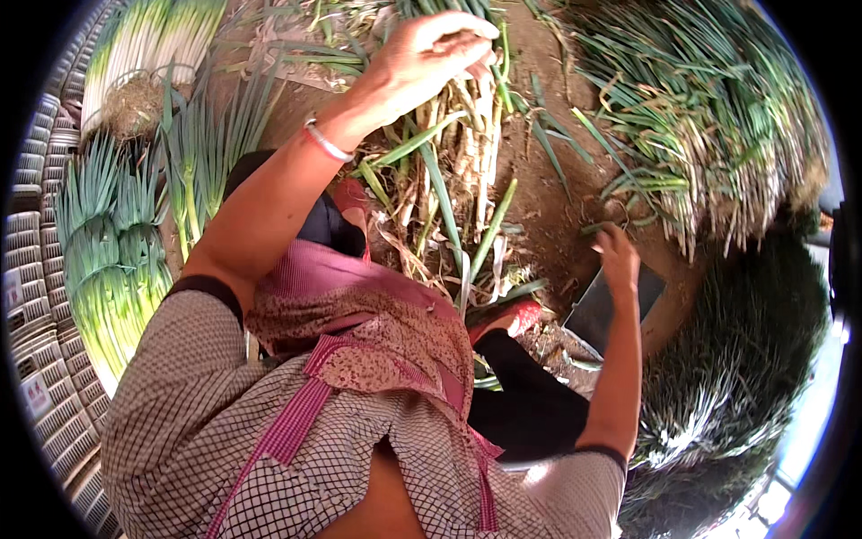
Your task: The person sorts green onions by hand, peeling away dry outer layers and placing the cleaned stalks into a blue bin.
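Observation:
My left hand [440,56], with a pale bracelet at its wrist, is over a heap of scallion-like stalks [458,148] with brownish outer skins. Its fingers are loosely bent and apart, and nothing shows in them. To the right, my right hand [617,260] hangs low above the edge of a dark flat panel [588,314]. Those fingers are drawn together. A small green scrap lies by their tips, and whether they hold anything is hidden. Loose green leaves [492,232] and peeled skins lie between my feet.
Trimmed scallions [148,63] and green-topped bundles [112,260] stand at the left beside stacked plastic crates [31,305]. Untrimmed scallions [709,135] are heaped at the far right, with a darker pile [736,359] nearer. Bare soil [548,193] shows between. My red shoe [521,316] stands near the scraps.

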### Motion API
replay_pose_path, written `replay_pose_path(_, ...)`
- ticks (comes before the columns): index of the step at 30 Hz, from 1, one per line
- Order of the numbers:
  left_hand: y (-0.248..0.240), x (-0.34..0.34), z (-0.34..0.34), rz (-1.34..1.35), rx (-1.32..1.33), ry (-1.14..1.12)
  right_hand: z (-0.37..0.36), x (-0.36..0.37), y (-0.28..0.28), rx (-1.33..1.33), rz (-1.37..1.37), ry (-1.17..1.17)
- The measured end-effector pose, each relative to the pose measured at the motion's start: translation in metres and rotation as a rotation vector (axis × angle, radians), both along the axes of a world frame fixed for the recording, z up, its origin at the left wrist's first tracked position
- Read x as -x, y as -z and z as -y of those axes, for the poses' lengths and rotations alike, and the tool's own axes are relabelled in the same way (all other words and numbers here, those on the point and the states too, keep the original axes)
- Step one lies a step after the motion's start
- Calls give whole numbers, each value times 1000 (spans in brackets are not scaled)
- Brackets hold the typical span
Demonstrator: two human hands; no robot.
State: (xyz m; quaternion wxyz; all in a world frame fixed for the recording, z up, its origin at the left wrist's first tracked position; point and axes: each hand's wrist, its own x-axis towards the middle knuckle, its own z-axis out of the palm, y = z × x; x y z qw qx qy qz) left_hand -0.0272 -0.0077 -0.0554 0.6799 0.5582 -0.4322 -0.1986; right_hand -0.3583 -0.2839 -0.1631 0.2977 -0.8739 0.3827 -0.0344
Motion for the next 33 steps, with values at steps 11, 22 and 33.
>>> replay_pose_path(11, -19, -26, -36, -47, -182, -77, -153, -162, 358, -146, -242, 343)
replay_pose_path(22, 22, -17, -19, -366, -178, -61, -120, -123, -39, -25, 124, -3)
replay_pose_path(33, 78, 12, 5, -1282, 582, -12, -331, 28, -107, -521, 123, 73)
